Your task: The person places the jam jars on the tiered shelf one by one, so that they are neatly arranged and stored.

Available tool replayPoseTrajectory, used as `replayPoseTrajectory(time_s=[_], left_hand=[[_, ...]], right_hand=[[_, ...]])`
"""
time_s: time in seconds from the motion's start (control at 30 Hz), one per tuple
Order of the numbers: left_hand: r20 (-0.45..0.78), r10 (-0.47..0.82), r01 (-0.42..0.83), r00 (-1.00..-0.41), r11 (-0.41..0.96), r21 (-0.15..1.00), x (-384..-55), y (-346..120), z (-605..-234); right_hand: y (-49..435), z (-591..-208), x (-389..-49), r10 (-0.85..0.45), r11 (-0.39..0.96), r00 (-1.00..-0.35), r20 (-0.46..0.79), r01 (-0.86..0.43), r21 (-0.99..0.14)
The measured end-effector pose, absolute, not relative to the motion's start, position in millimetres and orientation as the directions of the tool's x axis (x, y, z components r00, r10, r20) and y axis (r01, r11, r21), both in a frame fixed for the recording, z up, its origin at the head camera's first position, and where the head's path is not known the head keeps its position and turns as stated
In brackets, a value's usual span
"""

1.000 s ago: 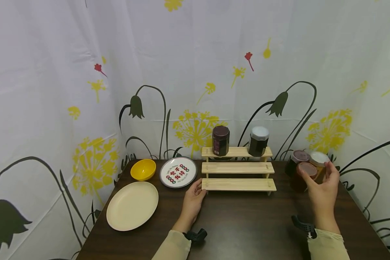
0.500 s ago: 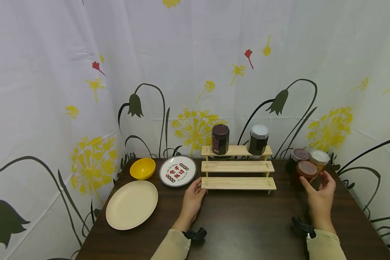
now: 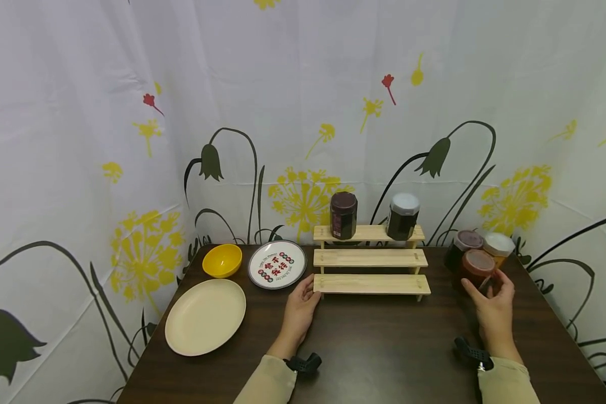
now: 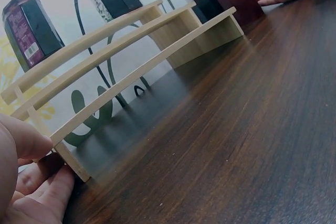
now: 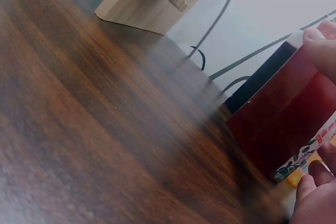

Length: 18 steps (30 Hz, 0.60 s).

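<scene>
My left hand [image 3: 301, 307] grips the near left end of a three-tier wooden rack [image 3: 371, 284], thumb on the lowest shelf and fingers below it in the left wrist view. At the right, my right hand [image 3: 496, 308] is around a red jar [image 3: 478, 264], thumb on one side and curled fingers on the other. The right wrist view shows the thumb against this red jar [image 5: 286, 111], near its top; finger contact is partly hidden. Right behind stand a dark jar with a purplish lid [image 3: 467, 240] and a white-lidded amber jar [image 3: 499, 245].
On the rack's top shelf stand a dark-lidded jar [image 3: 343, 215] and a white-lidded dark jar [image 3: 403, 217]. Left of the rack are a printed plate [image 3: 278, 265], a yellow bowl [image 3: 222, 261] and a cream oval plate [image 3: 205, 317]. A patterned curtain [image 3: 303, 84] hangs behind the table [image 3: 379, 348].
My right hand has moved from the white-lidded amber jar toward the front, and its fingers now lie around the red jar. The left hand keeps its place on the rack.
</scene>
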<state>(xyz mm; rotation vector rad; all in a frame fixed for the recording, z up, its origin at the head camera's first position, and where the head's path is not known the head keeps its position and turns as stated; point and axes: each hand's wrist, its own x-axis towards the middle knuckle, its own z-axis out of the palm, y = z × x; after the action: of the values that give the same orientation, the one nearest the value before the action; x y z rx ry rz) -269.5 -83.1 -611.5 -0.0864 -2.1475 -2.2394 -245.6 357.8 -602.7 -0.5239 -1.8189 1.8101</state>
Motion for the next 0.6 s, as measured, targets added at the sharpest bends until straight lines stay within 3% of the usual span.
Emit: replayPoseTrajectory(time_s=[0.23, 0.6], left_hand=[[0.045, 0.000, 0.045, -0.999, -0.025, 0.999, -267.9, -83.6, -612.1], [0.039, -0.003, 0.039, -0.999, -0.022, 0.999, -269.8, -82.2, -611.3]], right_hand=[[358.0, -603.1, -245.2, 0.555, 0.061, -0.830, 0.061, -0.032, -0.998], [359.5, -603.6, -245.0, 0.553, 0.181, -0.829, 0.083, 0.022, -0.983]])
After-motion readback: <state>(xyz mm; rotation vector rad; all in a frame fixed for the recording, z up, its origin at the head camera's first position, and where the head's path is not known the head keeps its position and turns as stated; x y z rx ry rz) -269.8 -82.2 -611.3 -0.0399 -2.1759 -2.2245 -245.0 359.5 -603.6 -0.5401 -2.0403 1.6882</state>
